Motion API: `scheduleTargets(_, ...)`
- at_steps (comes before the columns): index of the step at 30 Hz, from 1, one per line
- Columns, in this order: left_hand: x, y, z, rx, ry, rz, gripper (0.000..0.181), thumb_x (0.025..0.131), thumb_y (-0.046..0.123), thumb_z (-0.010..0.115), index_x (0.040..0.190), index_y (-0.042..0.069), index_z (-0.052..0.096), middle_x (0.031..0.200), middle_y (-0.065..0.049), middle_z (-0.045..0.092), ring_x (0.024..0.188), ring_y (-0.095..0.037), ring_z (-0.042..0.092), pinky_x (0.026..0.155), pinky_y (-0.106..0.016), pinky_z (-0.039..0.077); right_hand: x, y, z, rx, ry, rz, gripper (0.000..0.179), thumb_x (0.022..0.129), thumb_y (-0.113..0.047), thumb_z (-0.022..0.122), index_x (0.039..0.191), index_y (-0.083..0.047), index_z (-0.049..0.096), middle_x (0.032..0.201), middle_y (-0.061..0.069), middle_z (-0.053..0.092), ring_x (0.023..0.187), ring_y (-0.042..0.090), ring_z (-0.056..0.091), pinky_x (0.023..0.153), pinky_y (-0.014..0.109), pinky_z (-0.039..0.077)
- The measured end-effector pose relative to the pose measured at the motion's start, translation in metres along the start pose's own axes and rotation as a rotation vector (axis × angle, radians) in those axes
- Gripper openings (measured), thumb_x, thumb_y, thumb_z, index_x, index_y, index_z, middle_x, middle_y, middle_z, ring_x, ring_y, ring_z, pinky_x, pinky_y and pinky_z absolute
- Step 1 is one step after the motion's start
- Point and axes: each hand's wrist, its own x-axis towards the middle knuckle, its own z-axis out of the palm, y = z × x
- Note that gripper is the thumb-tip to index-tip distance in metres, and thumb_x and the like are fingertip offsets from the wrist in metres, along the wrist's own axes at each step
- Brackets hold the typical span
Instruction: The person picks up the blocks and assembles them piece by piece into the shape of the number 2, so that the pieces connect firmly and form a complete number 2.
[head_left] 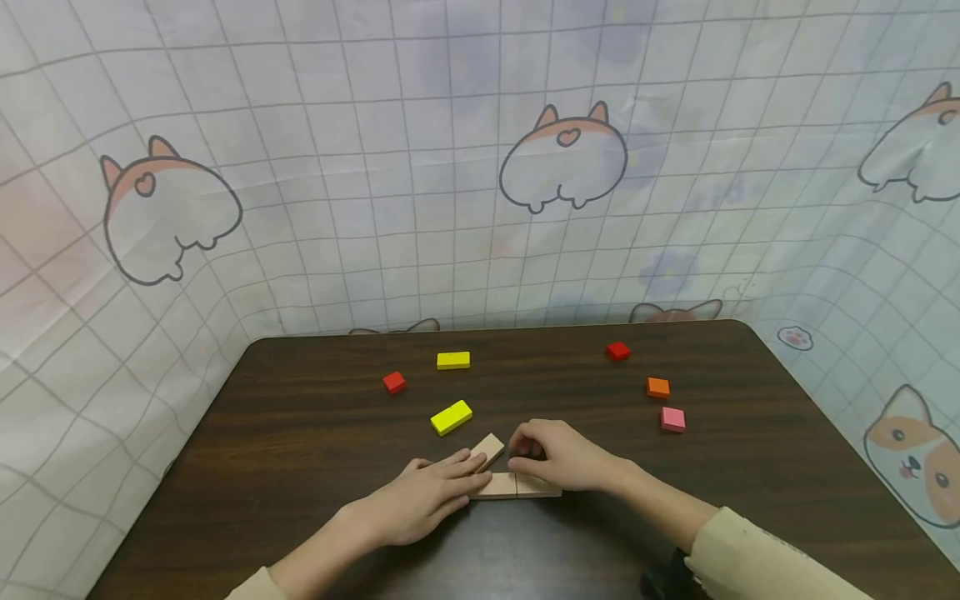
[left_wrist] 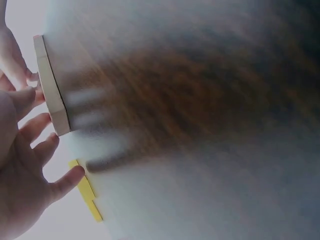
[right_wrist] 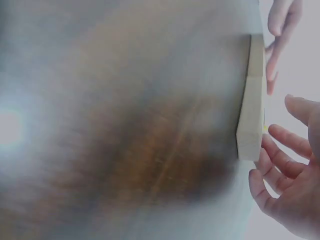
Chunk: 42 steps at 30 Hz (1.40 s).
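Two plain wooden blocks lie end to end on the dark table: a left block [head_left: 495, 486] and a right block [head_left: 536, 486]. A third wooden block [head_left: 489, 450] slants behind them, partly covered by fingers. My left hand [head_left: 427, 500] lies with its fingers extended over the left block and the slanted one. At the right end, my right hand [head_left: 558, 454] is bent loosely over the right block, thumb low against it. The right wrist view shows the right hand [right_wrist: 292, 175] with spread, relaxed fingers beside the wooden row [right_wrist: 251, 110], gripping nothing visible.
Behind the hands lie a near yellow block [head_left: 452, 417], a far yellow block [head_left: 453, 360] and a red block [head_left: 394, 382]. Farther right sit another red block [head_left: 618, 351], an orange block [head_left: 657, 387] and a pink block [head_left: 672, 419]. A patterned cloth [head_left: 450, 208] surrounds the table.
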Motion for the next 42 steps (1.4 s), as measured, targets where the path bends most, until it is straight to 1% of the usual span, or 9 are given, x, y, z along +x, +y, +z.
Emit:
scheduleTargets(6,0.002,0.0,0.0,-0.036,0.058,0.015,0.042,0.11,0.023,0.05,0.152,0.019,0.055,0.16,-0.004,0.042,0.148,-0.024,0.036,0.099,-0.056,0.044,0.014,0.003,-0.007,0.02,0.009,0.018,0.022,0.101,-0.023,0.069,0.112,-0.004,0.07,0.094,-0.007,0.064,0.081,0.01,0.06,0.07,0.026,0.054)
scheduleTargets(11,0.003,0.0,0.0,-0.041,0.089,0.032,0.041,0.106,0.017,0.059,0.147,0.017,0.06,0.157,-0.005,0.047,0.146,-0.026,0.04,0.095,-0.054,0.046,0.029,0.007,-0.008,0.017,0.017,0.008,0.021,0.102,-0.02,0.067,0.113,-0.003,0.07,0.097,-0.003,0.066,0.083,0.013,0.061,0.072,0.027,0.054)
scheduleTargets(17,0.007,-0.002,0.002,-0.04,0.139,0.081,0.039,0.103,0.014,0.064,0.142,0.011,0.064,0.152,-0.011,0.052,0.142,-0.03,0.046,0.1,-0.058,0.049,0.042,0.012,-0.005,0.03,0.013,0.025,0.021,0.102,-0.02,0.067,0.114,-0.003,0.069,0.097,-0.004,0.065,0.084,0.013,0.061,0.073,0.028,0.054)
scheduleTargets(20,0.007,-0.005,0.005,-0.046,0.17,0.092,0.039,0.103,0.013,0.064,0.142,0.008,0.064,0.152,-0.013,0.052,0.14,-0.033,0.047,0.101,-0.06,0.048,0.046,0.013,-0.003,0.036,0.01,0.027,0.021,0.102,-0.019,0.067,0.115,-0.002,0.069,0.097,-0.004,0.065,0.084,0.013,0.061,0.074,0.028,0.054)
scheduleTargets(22,0.006,-0.006,0.004,-0.057,0.171,0.074,0.04,0.104,0.014,0.062,0.144,0.007,0.061,0.153,-0.012,0.05,0.141,-0.036,0.045,0.101,-0.063,0.047,0.048,0.014,-0.003,0.04,0.015,0.025,0.021,0.102,-0.018,0.067,0.115,-0.002,0.069,0.098,-0.004,0.065,0.085,0.013,0.061,0.074,0.028,0.054)
scheduleTargets(25,0.005,-0.007,0.003,-0.071,0.148,0.022,0.041,0.106,0.015,0.059,0.147,0.009,0.059,0.156,-0.01,0.047,0.142,-0.038,0.043,0.099,-0.068,0.045,0.051,0.015,-0.003,0.042,0.03,0.022,0.02,0.102,-0.016,0.067,0.115,-0.001,0.068,0.099,-0.003,0.065,0.086,0.014,0.06,0.075,0.028,0.054)
scheduleTargets(28,0.004,-0.007,0.001,-0.077,0.133,0.001,0.042,0.106,0.014,0.059,0.147,0.01,0.058,0.156,-0.009,0.047,0.142,-0.039,0.043,0.098,-0.07,0.045,0.056,0.015,-0.003,0.042,0.044,0.021,0.021,0.101,-0.015,0.067,0.116,-0.001,0.068,0.101,-0.002,0.066,0.086,0.013,0.06,0.076,0.029,0.054)
scheduleTargets(34,0.007,-0.011,0.002,-0.087,0.167,0.02,0.04,0.104,0.009,0.062,0.143,0.008,0.062,0.151,-0.011,0.052,0.136,-0.04,0.05,0.099,-0.063,0.048,0.07,0.019,-0.002,0.008,0.07,0.02,0.024,0.101,-0.015,0.069,0.122,-0.004,0.067,0.112,0.003,0.067,0.084,0.012,0.057,0.073,0.029,0.052)
scheduleTargets(42,0.009,-0.015,0.005,-0.128,0.182,0.058,0.039,0.103,0.006,0.062,0.142,0.004,0.062,0.149,-0.015,0.052,0.132,-0.043,0.053,0.103,-0.055,0.048,0.086,0.02,0.003,-0.002,0.044,0.015,0.032,0.098,-0.012,0.072,0.128,-0.003,0.065,0.124,0.009,0.065,0.093,0.018,0.06,0.082,0.033,0.053)
